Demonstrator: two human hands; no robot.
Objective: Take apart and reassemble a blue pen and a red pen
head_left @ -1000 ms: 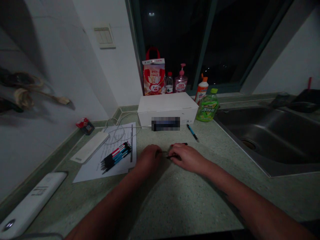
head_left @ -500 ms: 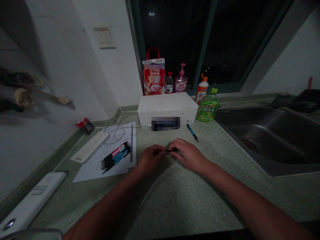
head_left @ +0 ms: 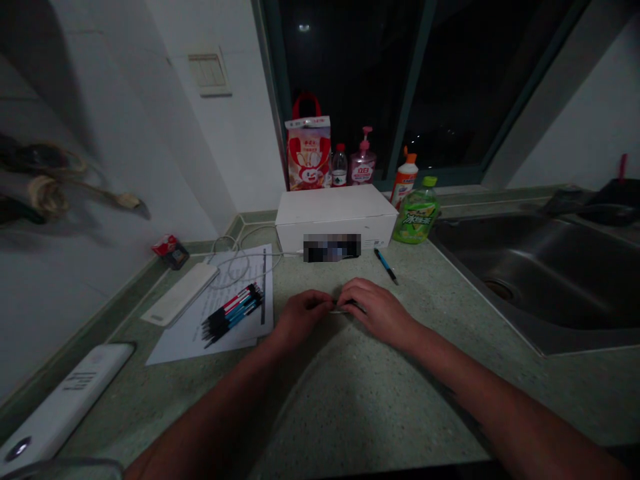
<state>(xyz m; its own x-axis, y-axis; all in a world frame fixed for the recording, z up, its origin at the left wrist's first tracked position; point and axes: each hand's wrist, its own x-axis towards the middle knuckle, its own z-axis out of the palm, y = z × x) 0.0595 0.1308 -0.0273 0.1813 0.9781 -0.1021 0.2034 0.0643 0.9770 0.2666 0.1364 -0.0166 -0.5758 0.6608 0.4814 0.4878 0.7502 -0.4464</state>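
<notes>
My left hand (head_left: 304, 315) is closed in a pinch in the middle of the counter. Facing it, my right hand (head_left: 376, 309) is also closed, with its fingertips almost meeting the left ones. Both pinch a thin dark piece (head_left: 335, 303), mostly covered by the fingers, so its kind cannot be made out. Just below the fingertips shows a thin pale strip (head_left: 339, 312). Beyond my right hand a blue and black pen (head_left: 386, 267) lies alone. To the left, several blue, red and black pens (head_left: 233, 315) lie side by side on printed paper (head_left: 175, 347).
A white box (head_left: 335, 205) stands at the back, with a pixelated dark object (head_left: 332, 249) before it. Beside it is a green bottle (head_left: 418, 215). The metal sink (head_left: 530, 267) is at right. A white power bank-like block (head_left: 183, 293) and a cable (head_left: 245, 267) lie left.
The dark piece shows less between my fingertips, as my right fingers have closed over it a little. Otherwise both hands stay in place.
</notes>
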